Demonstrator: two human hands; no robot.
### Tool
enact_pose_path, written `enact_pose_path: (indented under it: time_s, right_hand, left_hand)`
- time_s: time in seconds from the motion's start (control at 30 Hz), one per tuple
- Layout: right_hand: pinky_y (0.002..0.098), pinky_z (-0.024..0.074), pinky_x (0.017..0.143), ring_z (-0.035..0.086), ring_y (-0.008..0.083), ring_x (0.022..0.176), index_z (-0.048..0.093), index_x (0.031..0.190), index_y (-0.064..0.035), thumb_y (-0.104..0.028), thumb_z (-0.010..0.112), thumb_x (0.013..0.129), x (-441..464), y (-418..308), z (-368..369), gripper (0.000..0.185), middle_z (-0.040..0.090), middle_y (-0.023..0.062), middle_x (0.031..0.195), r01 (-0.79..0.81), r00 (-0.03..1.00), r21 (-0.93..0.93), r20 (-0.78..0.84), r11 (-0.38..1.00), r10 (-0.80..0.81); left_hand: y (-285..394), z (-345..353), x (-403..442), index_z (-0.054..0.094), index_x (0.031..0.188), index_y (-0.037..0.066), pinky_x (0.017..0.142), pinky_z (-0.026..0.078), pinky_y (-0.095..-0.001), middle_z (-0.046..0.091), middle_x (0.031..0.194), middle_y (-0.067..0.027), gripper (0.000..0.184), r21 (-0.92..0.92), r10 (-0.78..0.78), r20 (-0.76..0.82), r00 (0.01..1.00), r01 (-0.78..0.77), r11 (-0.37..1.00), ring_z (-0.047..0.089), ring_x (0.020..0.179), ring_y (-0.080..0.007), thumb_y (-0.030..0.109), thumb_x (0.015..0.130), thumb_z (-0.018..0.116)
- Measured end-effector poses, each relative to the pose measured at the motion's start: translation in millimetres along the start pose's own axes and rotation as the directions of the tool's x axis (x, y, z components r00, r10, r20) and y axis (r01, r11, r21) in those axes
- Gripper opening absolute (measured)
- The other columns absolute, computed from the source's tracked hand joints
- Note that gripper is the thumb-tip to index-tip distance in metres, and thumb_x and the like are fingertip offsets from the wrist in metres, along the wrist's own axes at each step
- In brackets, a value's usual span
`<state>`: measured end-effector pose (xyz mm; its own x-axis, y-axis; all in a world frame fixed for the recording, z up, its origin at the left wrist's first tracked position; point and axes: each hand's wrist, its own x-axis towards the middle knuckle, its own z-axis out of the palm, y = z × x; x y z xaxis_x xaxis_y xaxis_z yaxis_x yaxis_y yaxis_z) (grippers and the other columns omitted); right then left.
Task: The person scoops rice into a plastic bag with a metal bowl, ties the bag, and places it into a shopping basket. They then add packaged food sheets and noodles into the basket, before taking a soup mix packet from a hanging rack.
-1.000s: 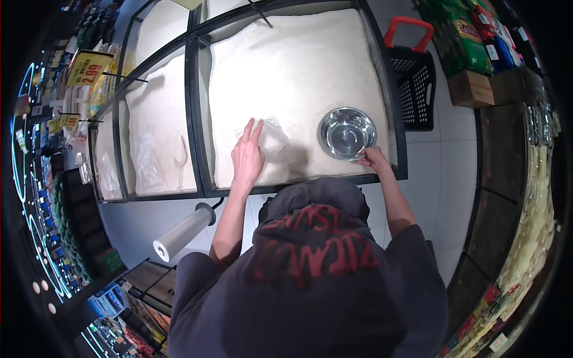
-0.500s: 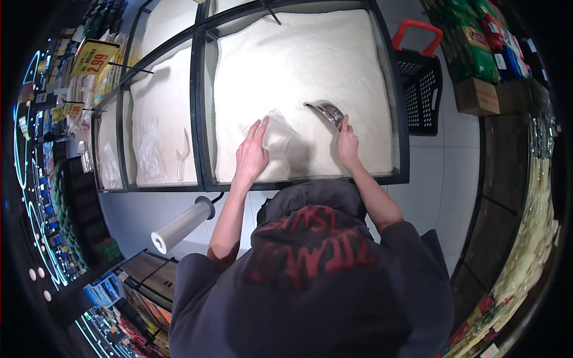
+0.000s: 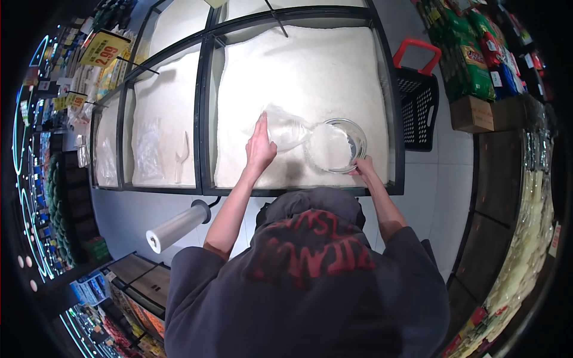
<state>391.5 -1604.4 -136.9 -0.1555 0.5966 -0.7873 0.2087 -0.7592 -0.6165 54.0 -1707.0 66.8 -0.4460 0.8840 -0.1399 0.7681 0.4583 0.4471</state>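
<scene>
My left hand (image 3: pixel 261 150) holds a clear plastic bag (image 3: pixel 285 126) by its left side, fingers close together, over a bin of white grain (image 3: pixel 286 71) that looks like rice. A round metal bowl (image 3: pixel 362 141) is gripped at its lower right rim by my right hand (image 3: pixel 363 167). White grain fills the left part of the bowl, and its left edge meets the mouth of the bag. Whether grain is passing into the bag is hard to make out.
Black-framed bins adjoin on the left, one holding a clear scoop (image 3: pixel 181 156) and a plastic bag (image 3: pixel 149 149). A roll of plastic bags (image 3: pixel 178 227) sticks out below. A black basket (image 3: pixel 416 104) with a red handle stands right of the bin.
The bowl has turned from edge-on to mouth-up, now with grain in it beside the bag. My right hand has moved down and right; the bag is spread wider towards the bowl.
</scene>
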Motion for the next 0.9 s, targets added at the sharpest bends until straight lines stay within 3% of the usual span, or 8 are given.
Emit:
enact_pose_path:
  time_s: [0.07,0.17,0.27,0.37,0.63,0.73,0.8,0.9]
  right_hand:
    - [0.0369,0.0638,0.049,0.069,0.0300,0.060,0.056,0.103,0.0114,0.002,0.059,0.079,-10,-6,-12,0.026,0.064,0.0183,0.084,0.028,1.000,0.071,0.005,0.997,-0.028]
    - [0.0386,0.0635,0.048,0.070,0.0345,0.064,0.050,0.110,0.0175,0.005,0.058,0.076,-52,-41,-23,0.037,0.064,0.0252,0.090,0.072,0.997,0.082,-0.007,0.994,-0.072]
    - [0.0378,0.0635,0.049,0.070,0.0335,0.063,0.047,0.115,0.0198,0.004,0.058,0.078,-52,-39,-39,0.042,0.064,0.0258,0.091,0.106,0.994,0.048,-0.026,0.993,-0.105]
    - [0.0361,0.0636,0.050,0.070,0.0306,0.063,0.047,0.115,0.0204,0.004,0.059,0.079,-67,-43,-44,0.041,0.065,0.0250,0.089,0.087,0.992,0.113,0.077,0.990,-0.096]
    - [0.0333,0.0631,0.050,0.070,0.0262,0.062,0.052,0.111,0.0188,0.001,0.059,0.083,-97,-51,5,0.034,0.067,0.0208,0.087,0.100,0.975,0.233,0.172,0.967,-0.142]
    - [0.0323,0.0633,0.051,0.070,0.0265,0.064,0.054,0.112,0.0165,0.003,0.055,0.083,-99,-53,33,0.032,0.067,0.0195,0.089,0.080,0.984,0.259,0.132,0.962,-0.118]
    - [0.0327,0.0613,0.047,0.068,0.0239,0.060,0.055,0.107,0.0159,0.003,0.056,0.084,-106,-54,49,0.027,0.065,0.0174,0.085,0.114,0.988,0.273,0.070,0.955,-0.138]
    - [0.0335,0.0626,0.049,0.069,0.0272,0.063,0.055,0.113,0.0172,0.004,0.054,0.081,-115,-54,60,0.034,0.066,0.0218,0.092,0.214,0.976,0.213,-0.009,0.953,-0.217]
  left_hand:
    - [-6,10,7,0.025,0.155,0.003,0.100,0.050,-0.0463,0.037,0.155,-0.0208,0.086,-0.059,0.133,-0.039,0.990,-0.135,0.989,0.054,0.125,-0.0411,-0.006,0.074,0.052]
    - [-3,14,12,0.026,0.155,0.005,0.111,0.042,-0.0432,0.034,0.156,-0.0206,0.086,-0.127,0.165,0.021,0.986,-0.162,0.979,0.041,0.139,-0.0379,-0.008,0.073,0.049]
    - [4,23,21,0.026,0.155,0.005,0.112,0.041,-0.0445,0.032,0.157,-0.0206,0.087,-0.167,0.182,0.061,0.981,-0.170,0.971,0.040,0.139,-0.0384,-0.010,0.073,0.048]
    - [9,39,31,0.026,0.156,0.008,0.099,0.051,-0.0473,0.033,0.157,-0.0213,0.088,-0.105,0.252,0.024,0.968,-0.248,0.963,0.055,0.122,-0.0430,-0.012,0.073,0.047]
    - [45,38,26,0.013,0.160,0.013,0.098,0.052,-0.0483,0.025,0.161,-0.0206,0.097,-0.106,0.268,0.240,0.933,-0.249,0.963,0.058,0.119,-0.0437,-0.008,0.074,0.053]
    - [51,33,18,0.009,0.160,0.014,0.100,0.050,-0.0484,0.024,0.161,-0.0208,0.101,-0.118,0.316,0.254,0.914,-0.295,0.948,0.058,0.119,-0.0440,-0.004,0.073,0.057]
    - [59,21,15,0.006,0.160,0.013,0.104,0.048,-0.0471,0.026,0.160,-0.0211,0.104,-0.180,0.241,0.360,0.901,-0.187,0.966,0.053,0.126,-0.0436,-0.005,0.071,0.056]
    - [61,19,14,0.004,0.160,0.013,0.106,0.045,-0.0465,0.026,0.160,-0.0226,0.106,-0.214,0.229,0.344,0.911,-0.161,0.964,0.048,0.131,-0.0437,-0.006,0.069,0.056]
